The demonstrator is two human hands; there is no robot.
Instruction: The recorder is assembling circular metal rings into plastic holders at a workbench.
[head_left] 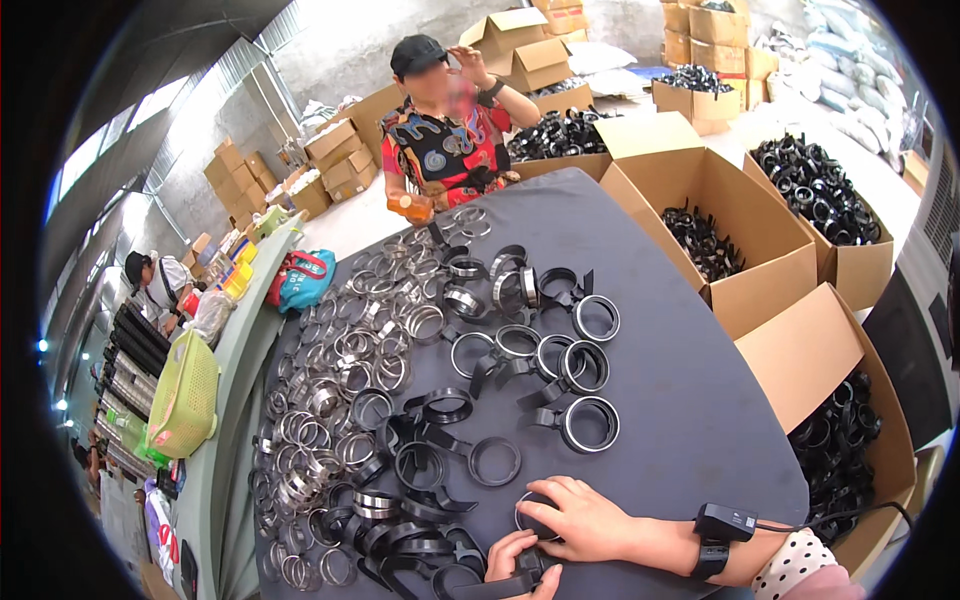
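Observation:
At the near edge of the dark grey table (690,420), my right hand (580,518) lies over a black ring (524,524), its fingers curled across the ring's top and rim. My left hand (512,556) is just below it, fingers bent round a black handle-like piece (500,588); whether that piece belongs to the same ring is hidden. To the left of my hands, black rings with flat tabs (400,540) lie heaped. Farther up are more black rings, some with a bright metal band inside (590,424). Many loose silver metal rings (330,400) cover the table's left side.
Across the table stands a person (445,150) in a patterned top, one hand raised. Open cardboard boxes (765,285) of black rings line the right side. At left, a green-topped bench (235,370) bears a yellow-green basket (185,395). A blue bag (305,280) sits by the table's edge.

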